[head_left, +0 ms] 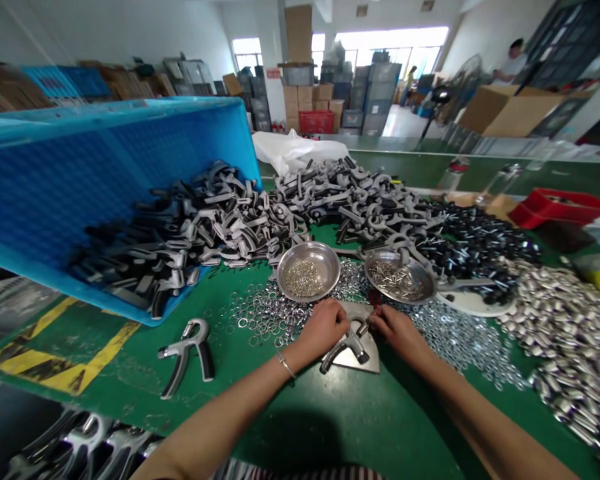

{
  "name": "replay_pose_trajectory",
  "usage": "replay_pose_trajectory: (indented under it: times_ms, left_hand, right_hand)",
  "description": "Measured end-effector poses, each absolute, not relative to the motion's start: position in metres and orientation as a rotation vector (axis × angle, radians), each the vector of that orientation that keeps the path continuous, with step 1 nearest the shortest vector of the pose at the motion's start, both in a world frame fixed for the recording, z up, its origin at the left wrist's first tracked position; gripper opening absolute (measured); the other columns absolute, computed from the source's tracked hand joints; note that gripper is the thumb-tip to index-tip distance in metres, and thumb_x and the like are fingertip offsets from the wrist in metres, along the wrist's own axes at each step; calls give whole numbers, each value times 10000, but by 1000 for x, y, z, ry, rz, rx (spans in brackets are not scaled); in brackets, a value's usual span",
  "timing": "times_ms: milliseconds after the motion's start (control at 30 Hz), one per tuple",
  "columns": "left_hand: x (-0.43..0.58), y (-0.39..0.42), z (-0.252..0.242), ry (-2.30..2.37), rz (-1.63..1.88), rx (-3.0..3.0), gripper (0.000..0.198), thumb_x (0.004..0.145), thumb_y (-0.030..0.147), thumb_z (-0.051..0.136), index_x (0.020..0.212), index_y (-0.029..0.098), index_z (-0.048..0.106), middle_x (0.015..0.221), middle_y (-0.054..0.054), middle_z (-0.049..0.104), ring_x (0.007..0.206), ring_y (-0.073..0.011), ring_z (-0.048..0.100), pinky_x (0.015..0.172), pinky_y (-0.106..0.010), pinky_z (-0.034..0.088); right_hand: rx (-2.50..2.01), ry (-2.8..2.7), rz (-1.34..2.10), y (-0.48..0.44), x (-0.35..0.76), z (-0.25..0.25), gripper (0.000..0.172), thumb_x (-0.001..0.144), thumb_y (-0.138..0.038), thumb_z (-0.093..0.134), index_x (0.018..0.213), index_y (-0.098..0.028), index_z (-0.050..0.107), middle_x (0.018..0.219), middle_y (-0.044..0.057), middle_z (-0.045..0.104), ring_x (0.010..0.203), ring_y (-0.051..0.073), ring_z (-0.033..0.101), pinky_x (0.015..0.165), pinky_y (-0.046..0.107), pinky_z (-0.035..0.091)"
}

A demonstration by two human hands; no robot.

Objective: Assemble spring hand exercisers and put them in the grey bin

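My left hand (324, 328) and my right hand (399, 335) meet over a dark hand-grip handle (347, 348) lying on a flat steel jig plate (365, 362). The fingers of both hands close around its upper end, hiding part of it. A steel bowl of small rings (309, 271) stands just above my left hand, and a steel bowl of short pins (400, 277) stands above my right. Loose steel washers (265, 319) spread around both sides of the plate. Left of my hands lies an assembled hand grip (187, 357) with a coil spring.
A tilted blue plastic bin (105, 180) spills grey-black handles (240, 220) across the green workbench (300, 433). Black parts (475, 247) and silver sleeves (570, 347) lie heaped at right, beside a red tray (560, 207). A person (513, 63) stands far back among cartons.
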State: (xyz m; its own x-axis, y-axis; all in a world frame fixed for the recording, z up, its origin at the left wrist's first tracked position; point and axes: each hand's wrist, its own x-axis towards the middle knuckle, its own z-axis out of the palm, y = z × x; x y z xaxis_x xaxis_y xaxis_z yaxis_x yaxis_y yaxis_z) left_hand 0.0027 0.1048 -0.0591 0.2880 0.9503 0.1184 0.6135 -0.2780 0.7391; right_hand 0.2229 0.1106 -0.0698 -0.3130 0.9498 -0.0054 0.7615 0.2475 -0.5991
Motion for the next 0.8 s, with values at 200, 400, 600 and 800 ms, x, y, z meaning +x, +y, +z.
replay_pose_trajectory:
  times_ms: [200,400,600,800]
  left_hand:
    - [3,107,-62,1403,733,1993,108,798,94,561,731,167,602,850,-42,638,873,-190,589,831,-311,450]
    - [5,104,-57,1426,696,2072,91,813,119,569,755,169,619,864,-49,632,872,-195,591,837,-320,458]
    - [7,99,-53,1433,590,2260,103,868,143,540,815,165,625,894,-69,632,908,-220,592,853,-350,460]
    - [5,110,-41,921,335,2783,204,941,139,460,925,147,664,974,-109,648,924,-253,600,899,-396,435]
  right_hand:
    - [-1592,-2343,439,102,218,-71,205,1004,-308,431,886,-194,554,848,93,671,794,237,639,715,331,461]
    - [-1492,-2582,187,98,208,-60,174,982,-192,457,860,-176,580,882,144,659,898,297,614,786,382,456]
    - [-1511,-2597,136,93,221,-46,110,969,-297,556,971,-188,566,942,106,677,883,257,652,716,324,487]
    - [-1983,-2445,102,44,283,-57,237,920,-437,555,830,-217,549,824,113,670,794,307,651,659,375,469]
